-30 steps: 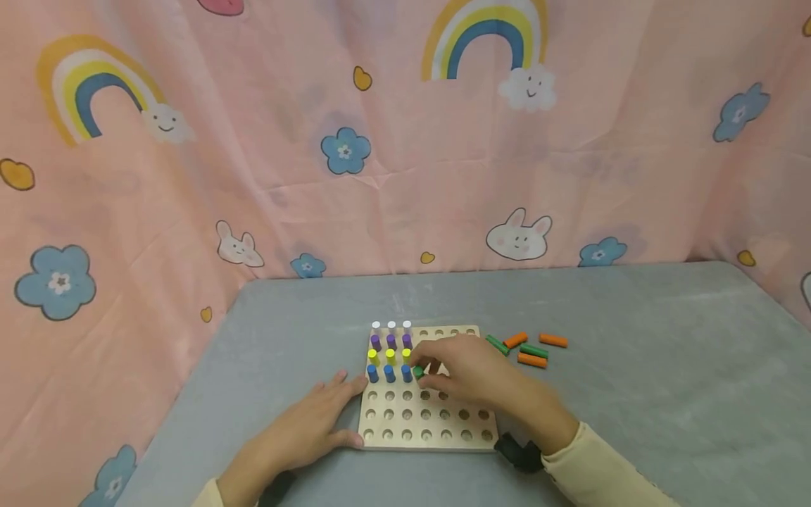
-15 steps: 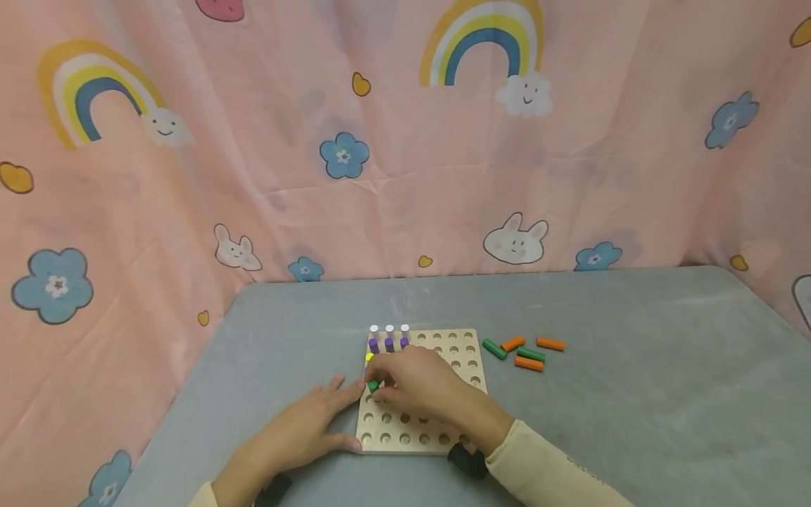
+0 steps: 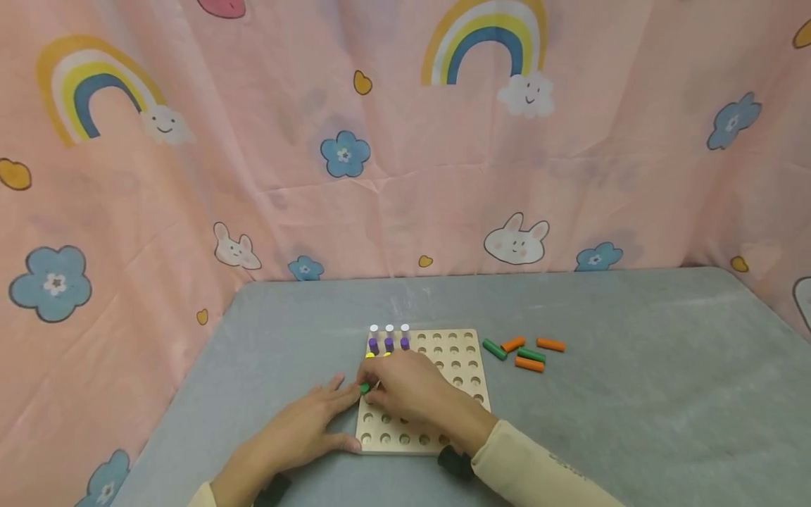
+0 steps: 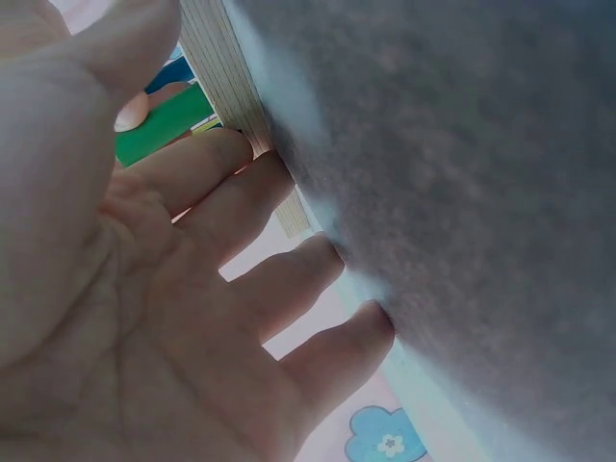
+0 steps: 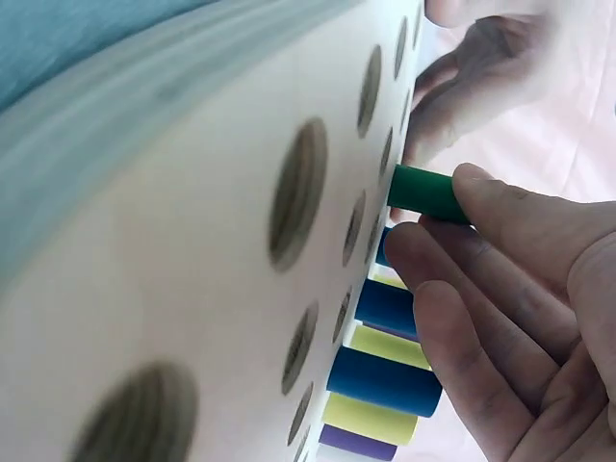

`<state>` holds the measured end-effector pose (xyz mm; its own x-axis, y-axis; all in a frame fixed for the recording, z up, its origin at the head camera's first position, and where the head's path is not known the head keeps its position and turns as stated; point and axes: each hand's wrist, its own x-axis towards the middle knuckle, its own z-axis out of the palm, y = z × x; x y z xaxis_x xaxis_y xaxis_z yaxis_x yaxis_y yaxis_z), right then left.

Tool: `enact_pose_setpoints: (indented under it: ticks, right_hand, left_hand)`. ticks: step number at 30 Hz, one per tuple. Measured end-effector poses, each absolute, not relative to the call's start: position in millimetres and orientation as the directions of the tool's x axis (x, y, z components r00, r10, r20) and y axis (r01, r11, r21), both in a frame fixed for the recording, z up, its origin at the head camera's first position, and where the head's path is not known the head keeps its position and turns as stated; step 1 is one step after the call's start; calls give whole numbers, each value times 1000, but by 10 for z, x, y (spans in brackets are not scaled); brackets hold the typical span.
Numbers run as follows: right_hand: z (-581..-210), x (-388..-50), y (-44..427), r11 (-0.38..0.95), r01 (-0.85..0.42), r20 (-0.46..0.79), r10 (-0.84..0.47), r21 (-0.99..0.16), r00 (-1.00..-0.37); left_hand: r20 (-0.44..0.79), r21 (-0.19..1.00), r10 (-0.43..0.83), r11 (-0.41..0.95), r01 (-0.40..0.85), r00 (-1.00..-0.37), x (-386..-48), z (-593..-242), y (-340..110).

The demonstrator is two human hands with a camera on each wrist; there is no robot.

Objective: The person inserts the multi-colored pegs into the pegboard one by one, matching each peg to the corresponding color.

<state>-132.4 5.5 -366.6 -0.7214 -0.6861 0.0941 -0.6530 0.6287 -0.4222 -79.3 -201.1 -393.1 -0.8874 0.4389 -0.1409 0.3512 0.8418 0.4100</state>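
My right hand pinches a green peg between thumb and fingers at the left column of the wooden pegboard. In the right wrist view the peg stands upright to the board, its lower end at a hole; how deep it sits I cannot tell. Blue pegs stand in the row beyond it, then yellow pegs, purple pegs and white pegs. With its fingers extended, my left hand rests against the board's left side. My right hand hides the blue pegs in the head view.
Right of the board lie loose green pegs and orange pegs on the grey table. A pink patterned curtain hangs behind the table.
My right hand has carried the green peg leftward across the board to the left column and lowered it to the row nearer than the blue one. The left hand stays put.
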Motion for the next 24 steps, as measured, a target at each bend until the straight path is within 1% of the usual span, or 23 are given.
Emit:
enact_pose_setpoints:
  ticks: [4,11,16,24]
  right_hand:
    - [-3682,-1311,39,636,-652,78,-689,-413,-721]
    - [-3656,-1269,113,648,-626,16,-689,-433,-725]
    - [-3591,-1184,354,681,-576,28,-635,-452,-772]
    - [-3589,-1128,934,728,-508,80,-536,-461,-840]
  left_hand:
    - [-145,408,433,845,345,-890,-790,-3938,-2016]
    - [-175,400,414,859,320,-893,-795,-3973,-2017]
    - [-191,408,403,862,301,-895,-803,-3971,-1997]
    - [-220,399,387,873,279,-896,-805,-3944,-1992]
